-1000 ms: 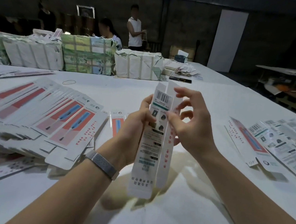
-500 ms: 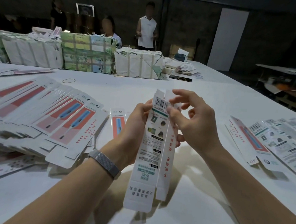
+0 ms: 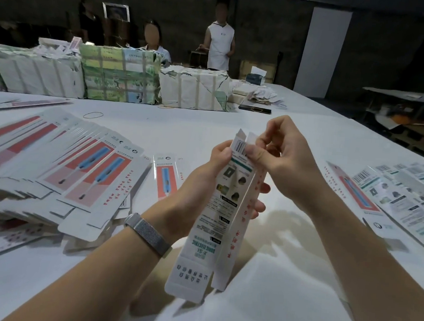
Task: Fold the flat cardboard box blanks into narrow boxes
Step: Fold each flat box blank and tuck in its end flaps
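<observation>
I see one narrow white box upright, half-formed, end flaps open; flat blanks fanned at left, more blanks at right

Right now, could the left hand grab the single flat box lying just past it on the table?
Probably not yet: the left hand already grips the box being folded. The single flat blank lies uncovered just beside it.

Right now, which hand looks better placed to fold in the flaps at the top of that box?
Probably the right hand: its fingertips already pinch the top flaps by the barcode, while the left hand wraps the narrow box mid-body, steadying it.
</observation>
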Available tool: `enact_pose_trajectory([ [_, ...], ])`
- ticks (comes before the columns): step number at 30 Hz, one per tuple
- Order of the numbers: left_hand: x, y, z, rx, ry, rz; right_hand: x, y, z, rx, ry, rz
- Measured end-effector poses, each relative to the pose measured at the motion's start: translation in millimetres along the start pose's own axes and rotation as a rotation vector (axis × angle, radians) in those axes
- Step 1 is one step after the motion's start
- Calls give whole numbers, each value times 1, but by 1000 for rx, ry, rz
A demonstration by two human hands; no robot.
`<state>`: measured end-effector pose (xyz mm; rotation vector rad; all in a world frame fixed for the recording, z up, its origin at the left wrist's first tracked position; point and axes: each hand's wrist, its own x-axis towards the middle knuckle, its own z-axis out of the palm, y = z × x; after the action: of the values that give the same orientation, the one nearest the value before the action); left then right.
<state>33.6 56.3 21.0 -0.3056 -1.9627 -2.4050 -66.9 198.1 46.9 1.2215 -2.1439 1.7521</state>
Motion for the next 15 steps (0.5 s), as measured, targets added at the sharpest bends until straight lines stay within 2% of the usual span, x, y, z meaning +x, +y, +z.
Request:
enact_pose_trajectory([
  [4, 6, -13, -1, 182, 78, 169, 2, -2, -10, 32, -52, -22],
  [7, 17, -13, 4, 112, 160, 22, 1, -3, -12, 19, -58, -38],
  [8, 9, -13, 3, 114, 149, 27, 1, -3, -11, 5, -52, -48],
  [15, 6, -16, 10, 115, 273, 120, -4, 1, 4, -5, 156, -124],
])
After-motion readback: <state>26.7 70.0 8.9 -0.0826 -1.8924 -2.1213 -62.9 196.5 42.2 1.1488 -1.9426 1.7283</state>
